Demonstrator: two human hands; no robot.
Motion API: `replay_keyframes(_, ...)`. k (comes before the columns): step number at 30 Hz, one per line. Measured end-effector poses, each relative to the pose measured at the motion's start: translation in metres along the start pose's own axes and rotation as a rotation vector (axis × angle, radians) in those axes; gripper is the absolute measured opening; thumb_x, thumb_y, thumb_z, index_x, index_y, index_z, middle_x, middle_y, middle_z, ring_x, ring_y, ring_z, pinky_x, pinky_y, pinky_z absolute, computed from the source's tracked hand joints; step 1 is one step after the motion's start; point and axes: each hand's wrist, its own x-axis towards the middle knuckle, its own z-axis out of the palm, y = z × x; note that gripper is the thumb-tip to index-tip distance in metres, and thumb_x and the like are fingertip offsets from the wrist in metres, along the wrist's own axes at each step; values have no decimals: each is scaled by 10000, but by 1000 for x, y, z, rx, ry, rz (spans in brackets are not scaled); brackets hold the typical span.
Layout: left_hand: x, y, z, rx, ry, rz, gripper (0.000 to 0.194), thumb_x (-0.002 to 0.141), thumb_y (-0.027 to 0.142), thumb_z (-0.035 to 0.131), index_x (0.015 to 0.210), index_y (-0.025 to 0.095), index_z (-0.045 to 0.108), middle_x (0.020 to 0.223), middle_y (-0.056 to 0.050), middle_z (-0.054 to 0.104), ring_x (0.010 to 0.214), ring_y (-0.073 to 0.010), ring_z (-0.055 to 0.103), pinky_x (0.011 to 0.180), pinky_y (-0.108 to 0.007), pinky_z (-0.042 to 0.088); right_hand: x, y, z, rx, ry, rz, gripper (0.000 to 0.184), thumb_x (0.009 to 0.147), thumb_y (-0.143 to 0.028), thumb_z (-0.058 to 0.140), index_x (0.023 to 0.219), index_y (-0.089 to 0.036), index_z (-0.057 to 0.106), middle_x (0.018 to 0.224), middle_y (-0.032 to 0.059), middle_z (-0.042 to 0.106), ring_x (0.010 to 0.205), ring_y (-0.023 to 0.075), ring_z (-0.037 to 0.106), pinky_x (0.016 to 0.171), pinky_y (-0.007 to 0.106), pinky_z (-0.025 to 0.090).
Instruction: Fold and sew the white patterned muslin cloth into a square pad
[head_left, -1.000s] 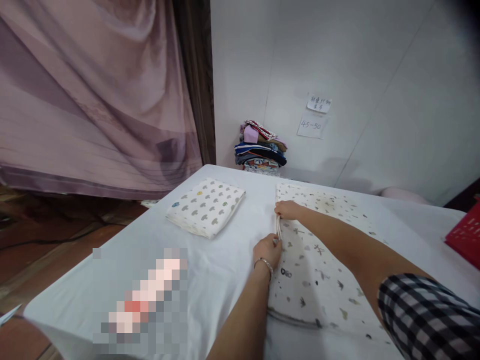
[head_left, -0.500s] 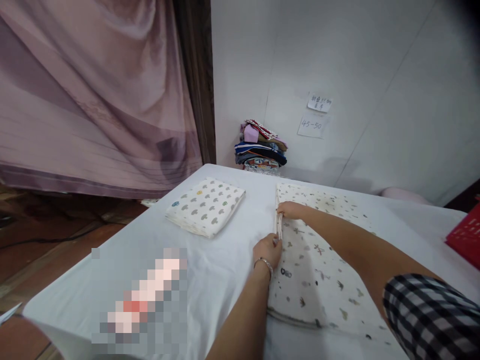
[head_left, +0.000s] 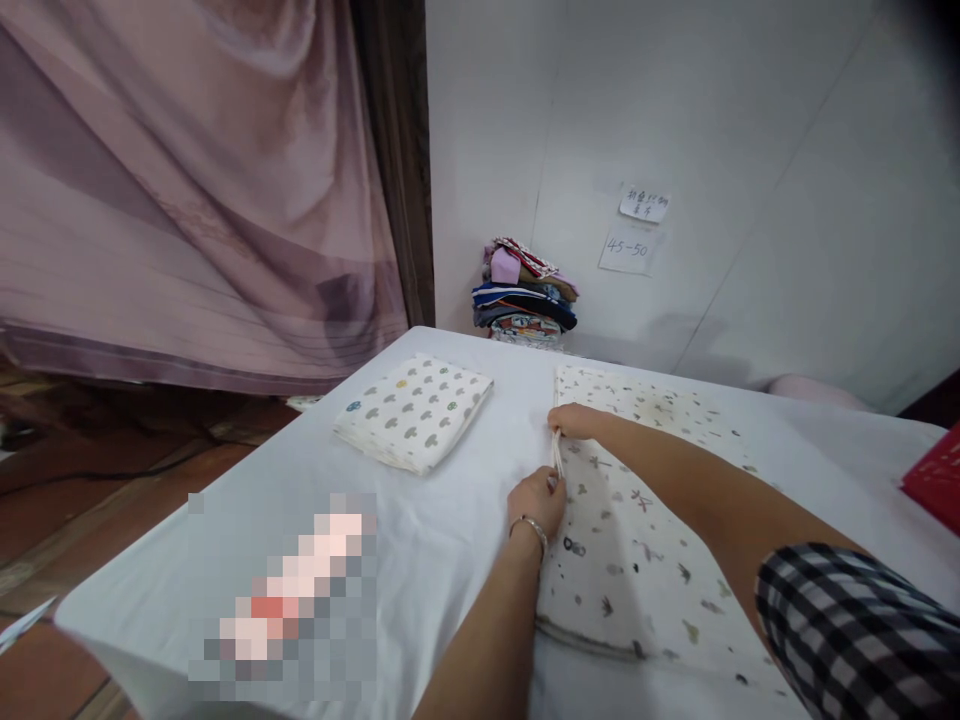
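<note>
Here's the worktop (head_left: 480,520): matt white cloth, sl. creased twd near edge. Folded cloth (head_left: 416,412) nr far-left corner: matt, soft-looking, w/ print cloth (head_left: 622,570) twd right edge similar. Bracelet (head_left: 534,530), shiny metal. Beyond far edge: notes (head_left: 628,252) matt paper, wall (head_left: 675,110) smooth, low-sheen.
</note>
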Motion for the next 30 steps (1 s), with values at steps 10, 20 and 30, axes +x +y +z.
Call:
replay_keyframes(10,0,-1,0,2,0,8,261,840,399,434,984,299,628,884,-1,702,853,-181,628,726,-269,433,-2,2,1,-32,1,10,251,694,-43,513,876,-177,622,1012,67,592,852,171,561,691,235,380)
replay_keyframes(20,1,-4,-5,-32,41,16,308,865,380,398,1100,278,569,871,-5,691,848,-168,622,745,-259,432,-19,8,4,-4,50,34,193,747,-98,481,875,-188,593,969,64,618,876,182,553,704,247,370)
replay_keyframes(30,0,-4,-4,-1,19,29,423,840,493,427,1162,250,554,935,-25,680,903,-188,607,776,-274,424,-11,10,1,30,-27,-17,325,665,-48,513,907,-198,669,1028,60,626,950,191,562,796,255,401)
